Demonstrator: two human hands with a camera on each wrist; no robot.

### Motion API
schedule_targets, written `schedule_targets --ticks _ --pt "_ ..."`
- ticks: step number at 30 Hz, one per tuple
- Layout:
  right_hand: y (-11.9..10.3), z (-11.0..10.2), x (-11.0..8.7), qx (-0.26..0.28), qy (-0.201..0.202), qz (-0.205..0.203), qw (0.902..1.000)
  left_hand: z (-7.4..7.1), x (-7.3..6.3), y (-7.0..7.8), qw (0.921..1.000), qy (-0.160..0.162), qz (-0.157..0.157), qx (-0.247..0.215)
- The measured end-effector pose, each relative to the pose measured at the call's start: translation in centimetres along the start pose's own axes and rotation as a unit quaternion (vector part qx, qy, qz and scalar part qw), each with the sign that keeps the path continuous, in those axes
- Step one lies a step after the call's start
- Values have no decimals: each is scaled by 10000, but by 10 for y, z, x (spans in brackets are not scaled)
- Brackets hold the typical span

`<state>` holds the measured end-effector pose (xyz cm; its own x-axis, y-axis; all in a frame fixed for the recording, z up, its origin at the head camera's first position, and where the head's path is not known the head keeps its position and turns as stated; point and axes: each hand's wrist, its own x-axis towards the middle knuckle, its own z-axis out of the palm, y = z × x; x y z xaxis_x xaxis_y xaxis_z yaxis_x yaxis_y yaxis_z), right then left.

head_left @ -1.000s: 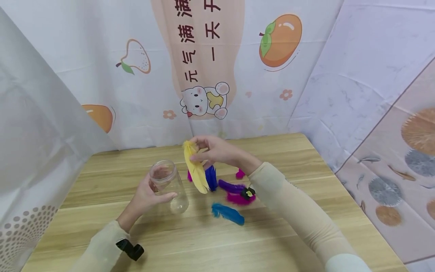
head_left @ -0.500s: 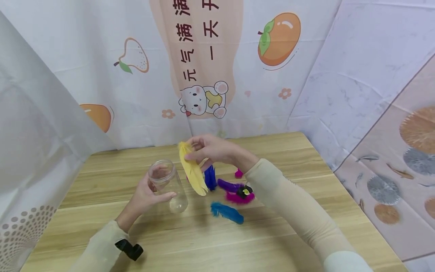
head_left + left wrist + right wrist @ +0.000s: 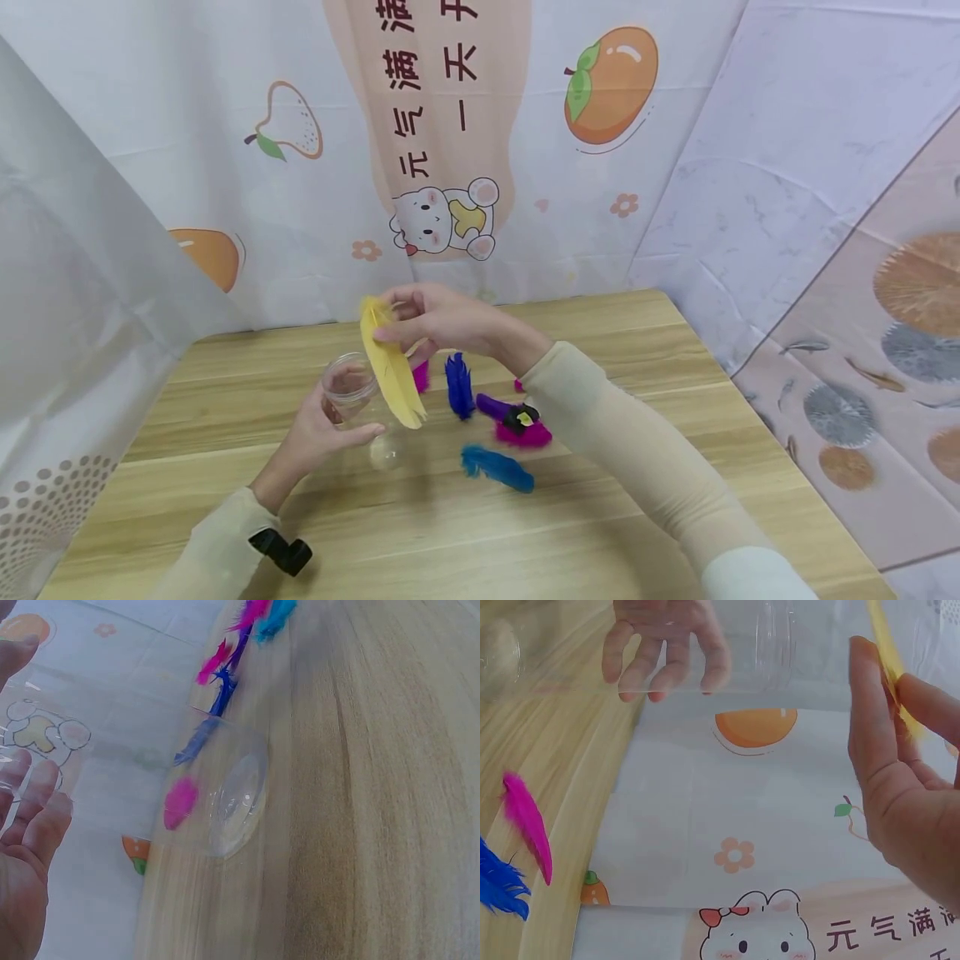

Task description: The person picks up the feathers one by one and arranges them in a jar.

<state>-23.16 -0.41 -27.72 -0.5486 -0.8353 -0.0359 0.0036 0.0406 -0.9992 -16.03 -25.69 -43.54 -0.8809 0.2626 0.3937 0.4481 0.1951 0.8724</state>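
Note:
A clear, open-mouthed jar (image 3: 352,379) leans in my left hand (image 3: 318,442), whose fingers and thumb wrap around it. In the left wrist view the round base of the jar (image 3: 238,799) shows through its clear wall, over the wooden tabletop. My right hand (image 3: 442,321) pinches a yellow feather (image 3: 393,367) near its fluffy end between thumb and fingers. In the head view the feather slants down in front of the jar's right side and overlaps its rim. The right wrist view shows the yellow feather (image 3: 889,660) upright near the jar's mouth.
On the wooden table (image 3: 360,542) lie a dark blue feather (image 3: 459,385), a light blue feather (image 3: 497,468), a purple feather (image 3: 491,406) and magenta feathers (image 3: 525,435). Printed curtains (image 3: 300,208) hang behind the table's far edge.
My right hand has carried the yellow feather leftward, from beside the jar to over its right rim. The left hand keeps its hold on the jar.

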Motion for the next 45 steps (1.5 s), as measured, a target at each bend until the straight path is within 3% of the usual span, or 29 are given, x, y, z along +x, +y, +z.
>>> schedule_targets --ticks 9,19,28,45 --pt "-10 12 6 331 310 -363 9983 -2 2 2 9993 -313 151 -123" --pt "-15 20 8 615 935 -943 9892 -2 0 4 9996 -267 -36 6" --pt "-15 23 13 713 1010 -1067 9866 -2 -1 3 9994 -217 -167 188" --pt "-5 30 22 261 1415 -1491 9783 -1 0 -1 9996 -128 -153 206"
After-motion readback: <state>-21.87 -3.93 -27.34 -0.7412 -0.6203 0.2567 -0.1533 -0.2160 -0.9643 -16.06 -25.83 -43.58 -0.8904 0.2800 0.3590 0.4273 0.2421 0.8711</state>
